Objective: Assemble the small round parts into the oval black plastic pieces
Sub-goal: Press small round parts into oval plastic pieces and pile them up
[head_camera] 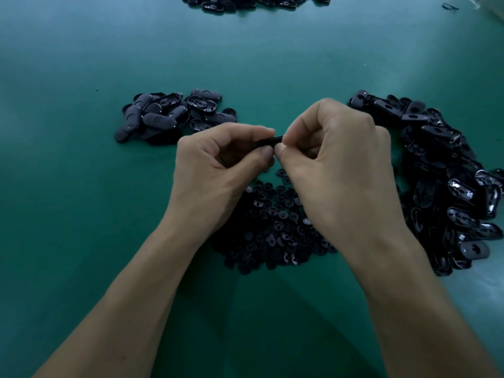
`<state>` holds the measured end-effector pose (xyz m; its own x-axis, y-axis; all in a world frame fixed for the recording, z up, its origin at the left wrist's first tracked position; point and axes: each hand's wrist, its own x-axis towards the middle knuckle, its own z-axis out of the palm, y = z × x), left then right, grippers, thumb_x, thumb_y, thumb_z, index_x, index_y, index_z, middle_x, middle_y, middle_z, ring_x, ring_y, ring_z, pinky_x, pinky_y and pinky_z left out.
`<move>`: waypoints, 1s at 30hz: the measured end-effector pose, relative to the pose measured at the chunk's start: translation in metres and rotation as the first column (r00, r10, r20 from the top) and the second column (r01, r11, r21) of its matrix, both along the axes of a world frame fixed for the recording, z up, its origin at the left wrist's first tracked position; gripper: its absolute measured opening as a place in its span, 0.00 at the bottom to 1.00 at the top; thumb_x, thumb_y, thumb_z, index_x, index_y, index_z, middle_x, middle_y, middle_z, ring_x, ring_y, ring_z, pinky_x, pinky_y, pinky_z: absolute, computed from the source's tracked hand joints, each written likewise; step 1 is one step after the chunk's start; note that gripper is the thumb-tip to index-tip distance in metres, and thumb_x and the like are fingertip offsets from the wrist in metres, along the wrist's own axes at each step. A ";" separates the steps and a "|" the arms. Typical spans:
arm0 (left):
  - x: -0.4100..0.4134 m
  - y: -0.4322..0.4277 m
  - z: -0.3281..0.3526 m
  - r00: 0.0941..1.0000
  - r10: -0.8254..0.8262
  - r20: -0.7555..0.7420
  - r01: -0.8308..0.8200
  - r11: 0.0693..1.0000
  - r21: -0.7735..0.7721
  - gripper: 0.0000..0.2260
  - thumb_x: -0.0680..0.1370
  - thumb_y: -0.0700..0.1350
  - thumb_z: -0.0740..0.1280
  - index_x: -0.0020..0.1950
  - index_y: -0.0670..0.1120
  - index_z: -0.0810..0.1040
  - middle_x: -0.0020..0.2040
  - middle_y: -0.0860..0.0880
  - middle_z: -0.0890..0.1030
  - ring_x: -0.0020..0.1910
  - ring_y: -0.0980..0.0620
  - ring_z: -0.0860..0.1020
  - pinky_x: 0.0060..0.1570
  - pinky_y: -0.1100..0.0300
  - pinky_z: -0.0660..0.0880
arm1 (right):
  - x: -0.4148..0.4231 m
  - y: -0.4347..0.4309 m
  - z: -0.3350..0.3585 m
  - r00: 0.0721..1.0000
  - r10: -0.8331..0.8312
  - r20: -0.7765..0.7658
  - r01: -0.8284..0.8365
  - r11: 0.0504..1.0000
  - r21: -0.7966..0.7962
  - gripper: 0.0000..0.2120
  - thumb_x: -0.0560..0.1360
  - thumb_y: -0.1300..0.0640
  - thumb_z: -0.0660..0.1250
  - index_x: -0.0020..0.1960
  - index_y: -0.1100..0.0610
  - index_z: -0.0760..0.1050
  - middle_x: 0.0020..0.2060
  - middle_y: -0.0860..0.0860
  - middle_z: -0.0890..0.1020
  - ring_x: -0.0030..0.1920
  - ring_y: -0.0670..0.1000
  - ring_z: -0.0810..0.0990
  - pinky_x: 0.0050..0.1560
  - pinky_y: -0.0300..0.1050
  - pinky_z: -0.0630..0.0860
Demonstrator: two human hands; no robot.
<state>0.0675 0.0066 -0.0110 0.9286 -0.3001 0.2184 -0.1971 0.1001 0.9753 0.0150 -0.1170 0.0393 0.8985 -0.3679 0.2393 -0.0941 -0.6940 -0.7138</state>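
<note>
Both hands meet above the green bench (81, 186). The left hand (215, 170) and the right hand (335, 159) each pinch an end of one oval black piece (268, 141), held edge-on between their fingertips. Whether a round part sits in it cannot be told. Just below the hands lies a heap of small round parts (272, 227). A large heap of oval pieces (450, 186) lies right of the right hand, and a smaller pile (171, 115) beyond the left hand.
</note>
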 end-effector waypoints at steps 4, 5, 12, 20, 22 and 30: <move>0.000 0.000 0.000 1.000 0.018 -0.018 -0.018 1.000 0.002 0.08 0.74 0.33 0.73 0.53 0.38 0.83 0.45 0.47 0.87 0.42 0.54 0.84 0.47 0.62 0.81 | 0.000 0.000 0.002 0.999 0.040 -0.011 -0.040 0.999 0.021 0.09 0.75 0.61 0.71 0.41 0.48 0.77 0.34 0.42 0.80 0.37 0.41 0.79 0.36 0.26 0.73; 0.000 0.000 0.000 1.000 0.019 -0.022 -0.019 1.000 0.000 0.08 0.74 0.33 0.73 0.53 0.38 0.83 0.45 0.46 0.87 0.42 0.53 0.84 0.48 0.61 0.81 | 0.000 0.000 0.003 0.998 0.054 -0.017 -0.054 0.998 0.024 0.09 0.75 0.61 0.71 0.41 0.48 0.77 0.34 0.42 0.80 0.37 0.40 0.79 0.37 0.26 0.73; 0.000 -0.001 0.001 1.000 -0.007 -0.020 0.007 1.000 0.015 0.08 0.75 0.33 0.73 0.49 0.44 0.82 0.40 0.52 0.86 0.38 0.57 0.83 0.42 0.64 0.80 | 0.000 -0.012 0.007 0.991 0.132 0.001 -0.132 0.990 0.045 0.08 0.74 0.61 0.74 0.42 0.49 0.80 0.33 0.43 0.83 0.37 0.41 0.82 0.38 0.31 0.77; 0.000 -0.001 0.000 1.000 -0.024 -0.011 0.025 0.999 0.032 0.10 0.74 0.33 0.73 0.48 0.47 0.81 0.39 0.55 0.85 0.38 0.60 0.82 0.38 0.67 0.78 | 0.004 -0.023 -0.004 0.973 0.225 -0.058 -0.220 0.972 0.077 0.11 0.75 0.62 0.73 0.54 0.49 0.84 0.43 0.41 0.85 0.45 0.38 0.83 0.48 0.30 0.78; 0.000 0.000 -0.001 0.999 -0.032 -0.016 0.033 0.999 0.019 0.11 0.74 0.32 0.73 0.49 0.47 0.81 0.39 0.53 0.86 0.38 0.59 0.82 0.39 0.67 0.78 | 0.005 -0.026 -0.007 0.972 0.229 -0.047 -0.223 0.968 0.116 0.09 0.75 0.62 0.73 0.52 0.50 0.85 0.40 0.41 0.85 0.43 0.37 0.83 0.49 0.33 0.80; -0.001 -0.002 -0.001 0.997 -0.033 -0.065 0.029 0.997 -0.072 0.10 0.70 0.40 0.74 0.50 0.46 0.81 0.41 0.53 0.86 0.40 0.58 0.84 0.43 0.67 0.79 | 0.005 -0.032 -0.010 0.962 0.270 -0.044 -0.260 0.951 0.167 0.06 0.76 0.59 0.73 0.50 0.50 0.84 0.38 0.41 0.84 0.42 0.37 0.83 0.46 0.32 0.79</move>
<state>0.0669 0.0050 -0.0120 0.9322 -0.3148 0.1784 -0.1281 0.1741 0.9764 0.0199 -0.1493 0.0293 0.9805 -0.1428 0.1347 0.0275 -0.5794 -0.8146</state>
